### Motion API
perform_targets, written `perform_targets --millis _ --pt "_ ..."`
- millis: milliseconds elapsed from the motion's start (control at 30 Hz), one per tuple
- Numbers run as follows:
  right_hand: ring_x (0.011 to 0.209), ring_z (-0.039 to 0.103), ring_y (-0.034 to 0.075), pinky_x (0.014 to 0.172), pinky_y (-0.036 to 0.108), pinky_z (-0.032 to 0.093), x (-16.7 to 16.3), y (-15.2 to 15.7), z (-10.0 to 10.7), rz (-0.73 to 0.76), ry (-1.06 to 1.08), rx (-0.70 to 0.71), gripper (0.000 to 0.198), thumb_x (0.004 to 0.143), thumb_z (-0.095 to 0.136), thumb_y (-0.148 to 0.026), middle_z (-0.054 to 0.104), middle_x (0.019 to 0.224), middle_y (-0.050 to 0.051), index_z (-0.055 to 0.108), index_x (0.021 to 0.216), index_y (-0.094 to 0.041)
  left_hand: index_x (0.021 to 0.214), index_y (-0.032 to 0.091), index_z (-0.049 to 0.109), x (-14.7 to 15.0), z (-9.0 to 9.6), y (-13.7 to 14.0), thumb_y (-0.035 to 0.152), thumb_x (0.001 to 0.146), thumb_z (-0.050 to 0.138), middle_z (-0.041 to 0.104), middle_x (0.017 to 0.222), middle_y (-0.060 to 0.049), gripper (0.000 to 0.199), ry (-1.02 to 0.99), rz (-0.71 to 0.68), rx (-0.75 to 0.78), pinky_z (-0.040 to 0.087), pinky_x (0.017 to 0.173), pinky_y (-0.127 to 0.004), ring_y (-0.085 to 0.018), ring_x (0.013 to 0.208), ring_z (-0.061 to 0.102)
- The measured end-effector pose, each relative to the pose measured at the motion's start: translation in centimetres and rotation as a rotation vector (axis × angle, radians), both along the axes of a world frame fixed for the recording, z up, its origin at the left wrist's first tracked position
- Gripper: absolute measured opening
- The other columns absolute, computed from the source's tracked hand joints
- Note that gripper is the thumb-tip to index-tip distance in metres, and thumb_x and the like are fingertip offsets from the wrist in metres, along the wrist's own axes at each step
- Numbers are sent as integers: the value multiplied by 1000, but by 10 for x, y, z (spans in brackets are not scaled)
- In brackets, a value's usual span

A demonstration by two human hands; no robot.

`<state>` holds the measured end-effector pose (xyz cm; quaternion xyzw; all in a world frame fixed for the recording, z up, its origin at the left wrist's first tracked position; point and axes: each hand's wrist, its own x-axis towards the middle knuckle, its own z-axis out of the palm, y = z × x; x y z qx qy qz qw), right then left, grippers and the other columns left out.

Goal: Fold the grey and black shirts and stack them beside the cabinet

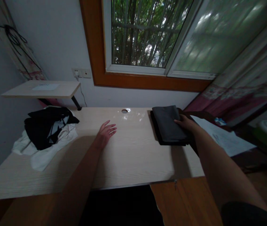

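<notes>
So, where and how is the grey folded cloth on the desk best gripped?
The grey folded cloth is probably best gripped at its right edge, from the right, thumb on top: it's folded flat above black cloth, and the right hand is there.

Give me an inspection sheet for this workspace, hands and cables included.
Surface: pale desk, round hole near the back.
Things handled: folded grey cloth atop black cloth, desk's right side.
Clutter: rumpled black and white fabrics, left; paper sheet, right.
Hands: left hand open, holding nothing; right hand at the grey cloth's right edge, grip unclear.
Cables: white cord below wall socket; coiled black cord, upper left.
Surroundings: window behind, curtain right.
</notes>
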<state>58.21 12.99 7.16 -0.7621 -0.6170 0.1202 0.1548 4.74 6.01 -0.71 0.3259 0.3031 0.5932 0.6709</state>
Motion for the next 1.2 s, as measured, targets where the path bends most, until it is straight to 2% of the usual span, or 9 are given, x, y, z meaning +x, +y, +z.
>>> perform_targets --millis 67,167,267,333,433,533,700,933,1200 --pt "108 65 38 91 49 50 -10 -6 5 -53 -182 26 73 92 65 -47 62 130 29 44 150 -9 139 25 48 0 -1 1 29 82 75 69 125 -11 63 10 4 -3 46 106 -46 -23 107 69" --pt "114 60 42 90 55 49 -44 -23 17 -104 -423 170 52 101 46 -35 58 133 28 48 149 -17 138 25 49 2 -2 1 30 82 75 69 124 -11 62 25 11 -3 45 107 -47 -23 107 69" --pt "116 59 40 91 55 50 -92 -42 23 24 -550 289 50 100 37 -24 59 135 23 50 148 -21 136 24 53 3 -2 1 31 82 76 69 125 -12 59 38 11 -5 45 106 -47 -22 107 69" --pt "121 57 38 97 54 48 -123 -54 17 151 -570 304 48 100 40 -30 55 143 20 54 145 -21 133 23 55 4 -1 1 31 83 75 68 124 -12 56 43 14 -8 45 106 -46 -22 107 69" --pt "132 49 39 108 58 41 -159 -74 -3 263 -622 320 47 97 47 -39 49 153 15 59 140 -22 131 21 57 4 -1 1 31 82 76 68 123 -12 53 46 9 -18 45 106 -45 -22 106 69" --pt "144 35 45 114 63 31 -180 -96 -24 312 -686 332 45 92 52 -32 45 158 12 65 134 -22 129 21 59 4 0 0 31 82 76 68 122 -12 50 50 0 -18 45 106 -44 -22 106 68" --pt "151 25 46 116 64 29 -186 -120 -36 291 -697 310 46 89 50 -18 50 155 12 68 131 -19 126 20 61 5 2 -1 32 83 76 69 121 -12 47 62 3 -18 47 104 -43 -22 105 68" --pt "150 29 40 114 58 36 -167 -121 -29 315 -741 319 42 92 46 -16 50 155 7 72 124 -21 124 19 62 5 1 -1 32 82 76 69 120 -12 46 74 20 -24 46 104 -43 -21 104 68" --pt "149 32 40 112 57 38 -153 -122 -27 371 -743 333 40 90 51 -15 51 154 6 73 121 -24 122 20 63 5 0 0 34 80 78 69 121 -12 47 96 16 -20 47 103 -43 -21 103 68"
